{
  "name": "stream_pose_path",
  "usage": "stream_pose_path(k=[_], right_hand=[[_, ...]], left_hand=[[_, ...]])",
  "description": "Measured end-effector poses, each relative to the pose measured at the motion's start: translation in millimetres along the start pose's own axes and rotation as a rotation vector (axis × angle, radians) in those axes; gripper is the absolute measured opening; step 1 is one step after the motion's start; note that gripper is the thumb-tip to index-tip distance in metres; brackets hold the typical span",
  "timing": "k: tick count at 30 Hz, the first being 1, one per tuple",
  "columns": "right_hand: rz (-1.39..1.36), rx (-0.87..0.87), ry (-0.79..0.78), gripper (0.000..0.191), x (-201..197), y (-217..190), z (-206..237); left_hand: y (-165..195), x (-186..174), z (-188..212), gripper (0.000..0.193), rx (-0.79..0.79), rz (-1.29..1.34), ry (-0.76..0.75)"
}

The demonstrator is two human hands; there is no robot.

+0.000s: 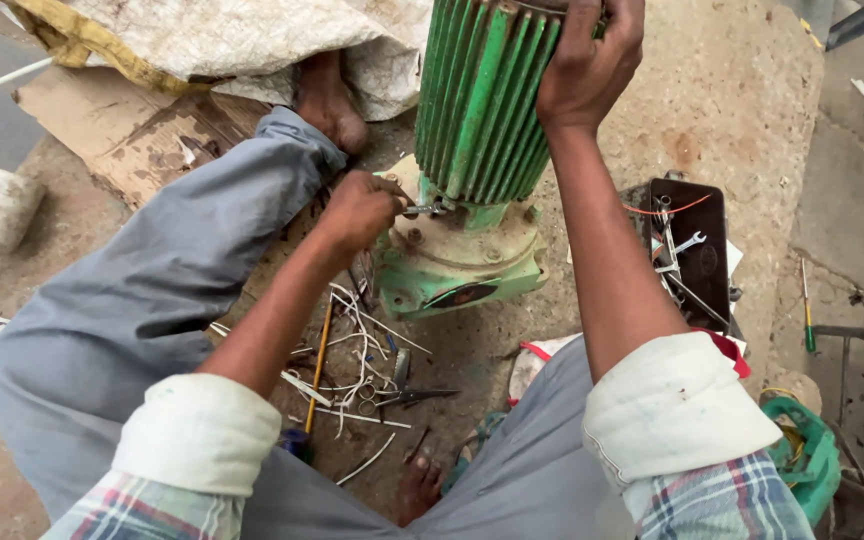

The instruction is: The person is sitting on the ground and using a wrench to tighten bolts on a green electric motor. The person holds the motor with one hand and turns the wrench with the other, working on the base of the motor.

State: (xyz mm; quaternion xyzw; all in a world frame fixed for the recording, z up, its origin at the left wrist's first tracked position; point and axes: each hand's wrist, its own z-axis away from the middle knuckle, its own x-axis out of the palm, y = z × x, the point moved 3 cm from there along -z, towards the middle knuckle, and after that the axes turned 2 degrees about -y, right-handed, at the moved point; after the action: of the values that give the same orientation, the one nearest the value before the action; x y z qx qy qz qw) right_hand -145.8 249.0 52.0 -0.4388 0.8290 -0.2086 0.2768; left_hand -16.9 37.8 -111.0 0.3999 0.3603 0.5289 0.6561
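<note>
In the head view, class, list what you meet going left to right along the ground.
Dirty white cylinder → left hand holding a small metal spanner → green ribbed motor casing → right hand → dark tray of tools → green-handled screwdriver.

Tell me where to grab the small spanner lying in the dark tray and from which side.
Grip the spanner by its thin shank, coming straight down from above. It lies flat on other tools in the dark tray, whose walls block a sideways approach, and its open jaw end is wider and less easy to pinch.
</note>
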Motion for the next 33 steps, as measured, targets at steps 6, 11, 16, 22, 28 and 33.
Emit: stream_pose_path(k=[6, 11, 16, 22, 28, 33], right_hand=[[-0.011, -0.003, -0.010, 0.039, -1, 2, 1], [0.040, -0.002, -0.028, 0.039, -4, -1, 3], [-0.008, -0.035, -0.056, 0.035, -4, -6, -2], [0.040, -0.052, -0.037, 0.032, -2, -7, -1], [-0.041, -0.040, -0.048, 0.031, 0, -5, 1], [0.022, -0.028, -0.033, 0.034, -1, -5, -1]], left_hand=[[18, -5, -6, 0.028, -0.025, 0.017, -0.154], [4, 55, 37, 0.037, -0.109, 0.073, -0.046], [-4, 172, 35, 0.030, -0.019, 0.607, 0.286], [13, 139, 82, 0.025, 0.198, -0.151, 0.002], [3, 14, 35, 0.026, 0.055, -0.329, 0.161], [23, 2, 12, 0.023, -0.055, -0.304, -0.009]])
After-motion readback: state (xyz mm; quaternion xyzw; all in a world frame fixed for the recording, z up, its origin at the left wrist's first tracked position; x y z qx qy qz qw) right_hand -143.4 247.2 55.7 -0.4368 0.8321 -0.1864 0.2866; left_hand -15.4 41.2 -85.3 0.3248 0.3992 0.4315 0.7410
